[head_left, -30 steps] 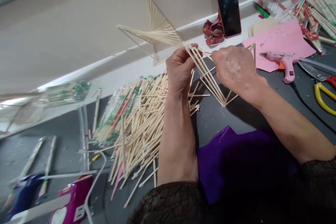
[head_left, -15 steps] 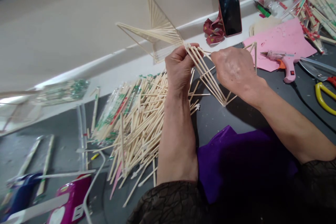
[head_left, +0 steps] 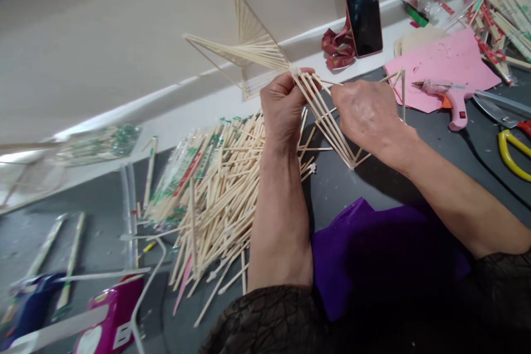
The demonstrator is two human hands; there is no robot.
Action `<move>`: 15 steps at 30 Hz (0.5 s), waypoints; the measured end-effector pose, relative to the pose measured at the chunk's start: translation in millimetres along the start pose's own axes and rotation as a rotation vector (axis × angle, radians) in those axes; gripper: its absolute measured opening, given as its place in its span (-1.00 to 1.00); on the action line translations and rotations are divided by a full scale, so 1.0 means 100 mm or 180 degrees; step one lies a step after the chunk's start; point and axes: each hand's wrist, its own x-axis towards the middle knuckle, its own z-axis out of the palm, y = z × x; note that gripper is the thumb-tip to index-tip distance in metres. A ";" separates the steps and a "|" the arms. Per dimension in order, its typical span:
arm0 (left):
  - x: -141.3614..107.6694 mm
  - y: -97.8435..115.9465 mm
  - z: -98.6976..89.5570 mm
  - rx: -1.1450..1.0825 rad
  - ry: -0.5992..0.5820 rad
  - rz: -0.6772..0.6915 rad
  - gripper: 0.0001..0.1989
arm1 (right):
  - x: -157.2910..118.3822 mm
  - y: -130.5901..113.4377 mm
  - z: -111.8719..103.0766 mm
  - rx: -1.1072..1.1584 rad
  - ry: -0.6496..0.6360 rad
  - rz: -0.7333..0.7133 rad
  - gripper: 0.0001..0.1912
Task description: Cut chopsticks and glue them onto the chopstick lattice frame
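A framework of thin wooden sticks (head_left: 327,116) spans the space between my hands, its fan-shaped far part (head_left: 249,50) reaching up toward the wall. Whitish blobs mark some of its joints. My left hand (head_left: 284,102) is closed around the joint where the fan meets the nearer sticks. My right hand (head_left: 367,116) is closed at the right side of the same framework, knuckles up, hiding its fingertips and whatever stick they grip. Below the left hand and forearm spreads a heap of loose wooden sticks (head_left: 219,204).
A pink glue gun (head_left: 454,99) lies at the right on pink paper (head_left: 448,61), near yellow-handled pliers (head_left: 512,149). A phone (head_left: 362,8) leans upright at the back. Purple cloth (head_left: 332,254) lies in front, and a magenta case (head_left: 112,310) sits lower left.
My right hand has shifted slightly down and left. The near tip of the stick framework has moved a little left with it; my left hand stays in place.
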 end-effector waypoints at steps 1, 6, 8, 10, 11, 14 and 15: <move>0.00 0.00 0.00 -0.0005 0.0009 0.0001 -0.84 | 0.00 0.00 0.01 -0.0002 0.0071 0.0021 -0.62; 0.00 0.02 0.01 0.0004 0.0050 0.0001 -0.92 | -0.02 -0.02 0.03 -0.0047 0.0201 0.0020 -0.65; 0.00 0.02 0.02 0.0051 0.0056 -0.0014 -0.95 | -0.02 -0.02 0.04 -0.0023 0.0220 0.0013 -0.66; 0.00 0.02 0.02 0.0087 0.0063 -0.0024 -0.97 | -0.02 -0.02 0.04 0.0004 0.0234 0.0012 -0.65; 0.01 0.02 0.02 0.0094 0.0065 -0.0028 -0.98 | -0.01 -0.02 0.05 0.0015 0.0241 0.0017 -0.65; 0.02 0.00 0.02 0.0097 0.0062 -0.0029 -0.99 | -0.01 -0.02 0.05 0.0059 0.0233 -0.0017 -0.65; 0.02 0.00 0.02 0.0104 0.0066 -0.0029 -0.99 | -0.02 -0.02 0.04 0.0041 0.0210 -0.0049 -0.65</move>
